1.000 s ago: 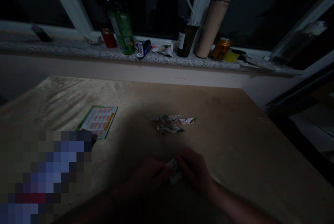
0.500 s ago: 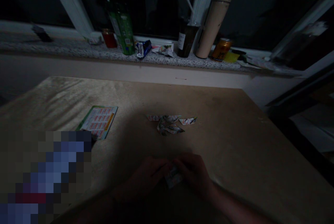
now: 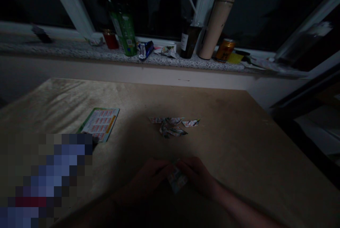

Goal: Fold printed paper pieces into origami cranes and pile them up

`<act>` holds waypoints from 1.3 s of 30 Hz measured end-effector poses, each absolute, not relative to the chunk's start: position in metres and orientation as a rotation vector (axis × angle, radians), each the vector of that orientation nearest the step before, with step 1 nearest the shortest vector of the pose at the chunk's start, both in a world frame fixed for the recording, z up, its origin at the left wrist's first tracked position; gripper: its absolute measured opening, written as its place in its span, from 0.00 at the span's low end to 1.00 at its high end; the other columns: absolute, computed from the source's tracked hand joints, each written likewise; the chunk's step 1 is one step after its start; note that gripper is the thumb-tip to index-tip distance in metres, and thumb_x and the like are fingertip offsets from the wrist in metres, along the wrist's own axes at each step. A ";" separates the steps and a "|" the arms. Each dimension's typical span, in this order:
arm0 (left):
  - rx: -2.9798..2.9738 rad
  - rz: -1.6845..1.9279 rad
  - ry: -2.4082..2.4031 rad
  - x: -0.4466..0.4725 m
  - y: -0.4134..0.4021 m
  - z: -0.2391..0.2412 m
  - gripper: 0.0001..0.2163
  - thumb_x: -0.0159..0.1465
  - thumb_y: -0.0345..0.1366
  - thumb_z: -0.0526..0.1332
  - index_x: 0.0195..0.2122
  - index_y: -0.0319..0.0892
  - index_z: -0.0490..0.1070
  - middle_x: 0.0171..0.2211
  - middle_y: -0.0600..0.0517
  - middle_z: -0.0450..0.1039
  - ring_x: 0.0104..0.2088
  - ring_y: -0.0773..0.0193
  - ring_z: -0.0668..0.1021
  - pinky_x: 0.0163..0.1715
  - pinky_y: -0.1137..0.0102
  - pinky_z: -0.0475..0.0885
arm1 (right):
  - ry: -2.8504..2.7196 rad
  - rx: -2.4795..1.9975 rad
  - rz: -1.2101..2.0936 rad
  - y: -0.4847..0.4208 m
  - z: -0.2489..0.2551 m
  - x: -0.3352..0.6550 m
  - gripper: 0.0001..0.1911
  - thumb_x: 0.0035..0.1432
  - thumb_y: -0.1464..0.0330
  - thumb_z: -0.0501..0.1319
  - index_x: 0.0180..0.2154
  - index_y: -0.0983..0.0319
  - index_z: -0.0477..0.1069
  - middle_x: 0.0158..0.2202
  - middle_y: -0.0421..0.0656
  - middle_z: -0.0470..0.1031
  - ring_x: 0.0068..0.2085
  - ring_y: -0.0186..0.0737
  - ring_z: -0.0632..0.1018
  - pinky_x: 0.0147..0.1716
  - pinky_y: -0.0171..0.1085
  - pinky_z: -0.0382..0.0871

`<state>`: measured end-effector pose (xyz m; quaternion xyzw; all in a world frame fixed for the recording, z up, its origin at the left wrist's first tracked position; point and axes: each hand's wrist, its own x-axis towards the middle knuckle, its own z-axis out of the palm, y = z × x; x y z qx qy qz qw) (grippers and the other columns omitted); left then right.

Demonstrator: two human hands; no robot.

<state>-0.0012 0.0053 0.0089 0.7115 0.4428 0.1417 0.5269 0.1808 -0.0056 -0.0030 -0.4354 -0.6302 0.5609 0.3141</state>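
Between my two hands, low at the middle of the view, is a small piece of printed paper (image 3: 177,180). My left hand (image 3: 154,172) pinches its left side and my right hand (image 3: 198,174) its right side, with the fingertips close together at its top edge. The dim light hides the finer folds of the paper. Beyond my hands, several folded strips of printed paper (image 3: 172,127) lie in a small group on the table (image 3: 225,143), some overlapping.
A printed sheet with a grid of red figures (image 3: 103,121) lies at the left, beside a pixelated area. Along the stone windowsill (image 3: 87,51) stand green bottles (image 3: 128,35), a red jar (image 3: 110,39), a dark cup (image 3: 190,42), a pink flask (image 3: 217,24) and an orange can (image 3: 225,50).
My fingers have shifted slightly on the paper, and more of its surface shows between my hands. The folded strips and the sheet stay where they were.
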 end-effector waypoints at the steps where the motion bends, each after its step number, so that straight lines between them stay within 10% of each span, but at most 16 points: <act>1: 1.693 0.337 1.056 -0.001 0.006 0.008 0.19 0.65 0.44 0.47 0.25 0.38 0.69 0.22 0.56 0.65 0.24 0.68 0.66 0.25 0.78 0.60 | -1.637 -1.142 1.494 -0.006 -0.003 0.181 0.24 0.59 0.54 0.50 0.20 0.63 0.62 0.19 0.35 0.56 0.21 0.29 0.58 0.19 0.29 0.53; 31: 1.374 0.378 0.989 0.004 0.006 0.011 0.12 0.55 0.42 0.62 0.31 0.36 0.73 0.24 0.56 0.72 0.26 0.67 0.72 0.26 0.77 0.65 | -1.817 -0.992 1.438 -0.010 -0.010 0.183 0.26 0.62 0.55 0.48 0.26 0.67 0.72 0.20 0.38 0.66 0.22 0.30 0.65 0.22 0.28 0.57; 39: 1.586 0.348 0.988 -0.003 -0.001 0.001 0.26 0.65 0.50 0.42 0.23 0.38 0.69 0.20 0.53 0.69 0.22 0.67 0.70 0.23 0.76 0.63 | -1.797 -1.093 1.436 -0.007 -0.012 0.183 0.27 0.62 0.54 0.47 0.21 0.65 0.67 0.18 0.35 0.57 0.20 0.28 0.57 0.18 0.28 0.52</act>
